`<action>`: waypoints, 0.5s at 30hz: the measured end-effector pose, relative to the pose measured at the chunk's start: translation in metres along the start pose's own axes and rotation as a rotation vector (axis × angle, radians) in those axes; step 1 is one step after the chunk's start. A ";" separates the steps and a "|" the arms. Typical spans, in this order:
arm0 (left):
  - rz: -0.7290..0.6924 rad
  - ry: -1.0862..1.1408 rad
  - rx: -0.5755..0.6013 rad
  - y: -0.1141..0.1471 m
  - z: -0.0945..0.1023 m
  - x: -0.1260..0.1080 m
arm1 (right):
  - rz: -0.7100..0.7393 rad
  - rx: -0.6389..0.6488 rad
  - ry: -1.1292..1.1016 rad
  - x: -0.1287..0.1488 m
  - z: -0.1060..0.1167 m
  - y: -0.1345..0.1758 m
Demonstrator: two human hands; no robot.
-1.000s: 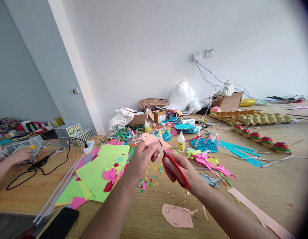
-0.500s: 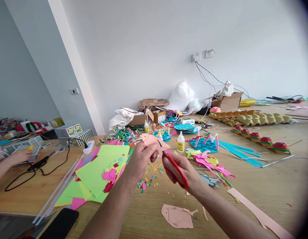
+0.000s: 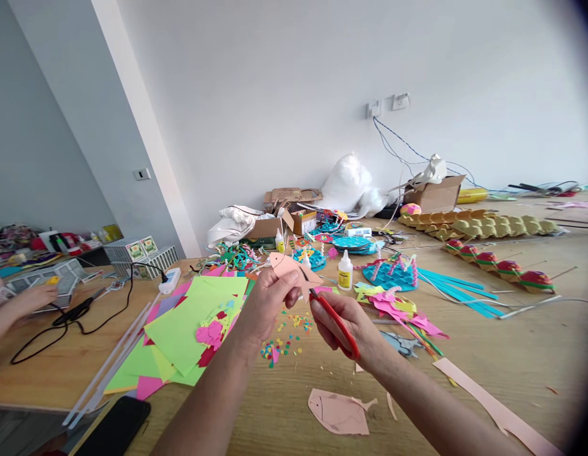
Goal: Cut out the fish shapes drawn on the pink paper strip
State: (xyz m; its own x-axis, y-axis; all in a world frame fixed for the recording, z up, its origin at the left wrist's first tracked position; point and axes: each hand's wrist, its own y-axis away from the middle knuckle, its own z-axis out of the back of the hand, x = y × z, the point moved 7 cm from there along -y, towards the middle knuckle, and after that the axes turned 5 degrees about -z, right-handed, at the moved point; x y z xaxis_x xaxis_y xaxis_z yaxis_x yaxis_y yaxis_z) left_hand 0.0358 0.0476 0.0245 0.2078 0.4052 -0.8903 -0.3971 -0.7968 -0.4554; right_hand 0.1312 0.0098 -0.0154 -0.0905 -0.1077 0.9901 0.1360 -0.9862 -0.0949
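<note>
My left hand [image 3: 273, 299] pinches a peach paper fish [image 3: 285, 265] between thumb and fingers, lifted above the table. My right hand [image 3: 347, 323] is wrapped round the red handles of a pair of scissors [image 3: 338, 324]. The dark blades lie against the fish's right part, near the tail. Below the hands, a second peach paper piece with a fish drawn on it [image 3: 340, 411] lies flat on the table. Small coloured paper dots [image 3: 280, 349] are scattered just beyond my wrists.
Green paper sheets [image 3: 189, 326] and a black phone [image 3: 114, 425] lie on the left. A glue bottle [image 3: 345, 271], blue woven pieces [image 3: 391, 273] and egg cartons [image 3: 488, 225] stand farther back. A peach paper strip [image 3: 493, 405] lies right. Another person's hand [image 3: 37, 296] shows far left.
The paper fish and my left hand have shifted very slightly against the scissor blades. At far left, the other person's hand has moved a little. The rest looks the same.
</note>
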 end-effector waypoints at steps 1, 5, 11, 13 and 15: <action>-0.008 0.007 -0.025 0.000 0.001 0.000 | 0.001 0.003 -0.002 -0.001 0.000 0.000; -0.040 -0.015 -0.053 0.000 0.001 -0.003 | 0.006 0.016 -0.003 -0.001 -0.001 0.000; 0.001 -0.058 -0.021 0.001 -0.001 -0.004 | 0.041 0.021 0.004 0.006 -0.001 0.003; 0.007 -0.048 -0.007 0.002 -0.002 -0.003 | 0.052 0.022 0.006 0.007 -0.001 0.004; 0.004 -0.032 0.007 0.003 -0.002 -0.003 | 0.050 0.023 0.008 0.006 -0.001 0.003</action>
State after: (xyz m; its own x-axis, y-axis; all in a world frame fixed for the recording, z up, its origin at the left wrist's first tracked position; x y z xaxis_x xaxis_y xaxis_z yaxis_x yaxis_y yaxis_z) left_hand 0.0364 0.0433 0.0259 0.1778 0.4159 -0.8919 -0.4037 -0.7957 -0.4515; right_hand 0.1304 0.0062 -0.0094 -0.0912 -0.1583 0.9832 0.1636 -0.9763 -0.1420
